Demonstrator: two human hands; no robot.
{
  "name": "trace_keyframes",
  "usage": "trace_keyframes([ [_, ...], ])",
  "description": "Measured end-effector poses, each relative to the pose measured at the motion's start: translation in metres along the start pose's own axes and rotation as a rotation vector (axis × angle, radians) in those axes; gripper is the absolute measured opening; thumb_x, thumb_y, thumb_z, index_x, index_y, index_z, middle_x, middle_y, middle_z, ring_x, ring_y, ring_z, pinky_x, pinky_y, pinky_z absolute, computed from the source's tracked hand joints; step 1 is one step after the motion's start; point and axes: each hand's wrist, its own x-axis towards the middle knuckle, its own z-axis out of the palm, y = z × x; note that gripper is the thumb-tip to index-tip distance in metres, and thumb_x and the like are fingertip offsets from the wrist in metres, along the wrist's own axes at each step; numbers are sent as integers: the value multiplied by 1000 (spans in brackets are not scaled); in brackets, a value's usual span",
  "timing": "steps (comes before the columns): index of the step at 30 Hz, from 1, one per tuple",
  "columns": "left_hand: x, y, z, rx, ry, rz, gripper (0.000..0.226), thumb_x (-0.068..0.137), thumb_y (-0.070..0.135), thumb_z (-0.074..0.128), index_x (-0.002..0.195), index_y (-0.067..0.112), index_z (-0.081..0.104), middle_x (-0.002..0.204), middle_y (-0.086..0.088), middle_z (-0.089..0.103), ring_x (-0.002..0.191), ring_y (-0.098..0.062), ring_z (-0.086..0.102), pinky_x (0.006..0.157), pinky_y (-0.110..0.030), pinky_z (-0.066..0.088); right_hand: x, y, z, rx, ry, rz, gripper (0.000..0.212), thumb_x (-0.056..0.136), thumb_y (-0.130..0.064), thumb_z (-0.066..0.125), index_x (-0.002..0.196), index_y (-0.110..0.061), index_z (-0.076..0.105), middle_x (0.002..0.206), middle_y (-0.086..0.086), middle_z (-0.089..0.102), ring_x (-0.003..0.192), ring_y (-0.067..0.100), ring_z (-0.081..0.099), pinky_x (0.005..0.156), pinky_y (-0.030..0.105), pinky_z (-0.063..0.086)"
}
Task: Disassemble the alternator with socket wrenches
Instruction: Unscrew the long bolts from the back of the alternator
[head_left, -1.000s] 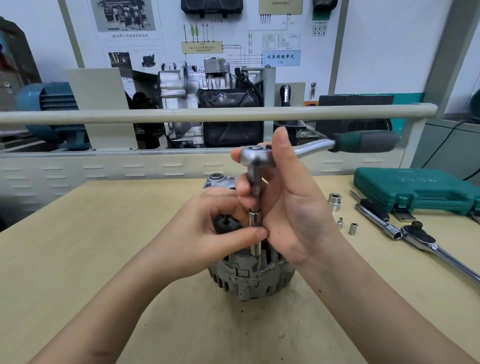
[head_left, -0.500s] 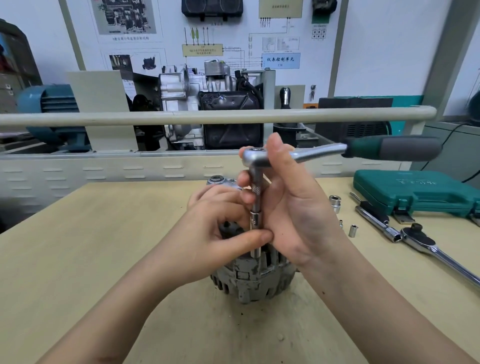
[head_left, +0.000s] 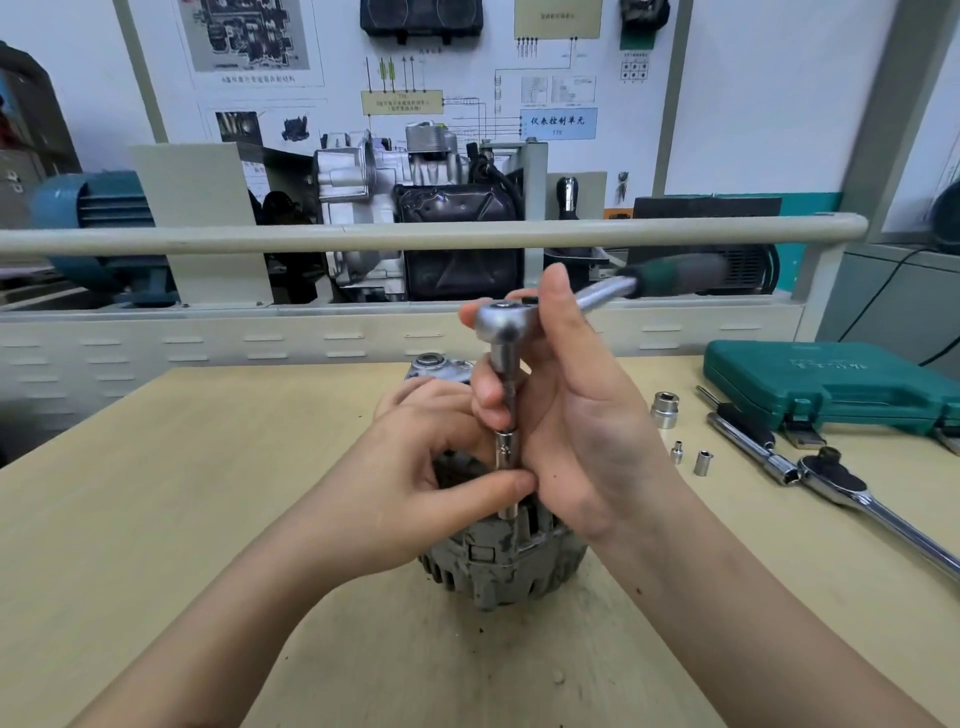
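Swinging back toward the middle, the ratchet wrench (head_left: 506, 319) handle is now pointing far-right and looks blurry. We are curling our right hand (head_left: 566, 415) around the wrench head and its long socket (head_left: 506, 462). We are pinching the socket's low end with our left hand (head_left: 415, 478). The alternator (head_left: 498, 561) is sitting on the worktop (head_left: 156, 519), under both hands, with the socket standing on top of it.

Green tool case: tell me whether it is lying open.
No, the green tool case lies closed on the table, lid down, right of the alternator.
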Motion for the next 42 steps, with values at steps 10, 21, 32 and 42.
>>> trace_keyframes([
  [10, 1, 1, -4, -226, -146, -100, 26, 74, 27, 66, 66, 2, 70, 68, 8, 58, 66, 10, 50, 60, -4, 37, 2, 1, 2, 13, -44, -6, 44, 73, -49, 41, 77, -11, 63, 66, -2, 67, 45, 8, 53, 40, 15, 38],
  [21, 1, -3, -1, -111, -51, 15, 48, 66, 50, 60, 64, 2, 66, 78, -1, 54, 74, -4, 53, 69, -15, 41, -5, 0, 0, 47, -90, -62, 41, 68, -43, 55, 85, -6, 59, 62, -2, 57, 50, 7, 51, 49, 17, 40],
  [32, 0, 0, 0, -146, -60, -1, 24, 69, 31, 71, 51, 21, 58, 68, 20, 56, 63, 10, 48, 58, -2, 32, -1, 0, 2, 10, -61, 14, 54, 69, -50, 45, 88, -3, 64, 56, -7, 62, 41, 5, 47, 43, 15, 39],
  [42, 1, -3, -1, -166, -100, -40, 35, 67, 39, 69, 61, 5, 66, 72, -1, 54, 66, 5, 46, 62, -8, 35, 0, 1, 1, 37, -26, -6, 55, 63, -48, 52, 99, -7, 53, 54, -2, 57, 41, 9, 50, 42, 16, 39],
])
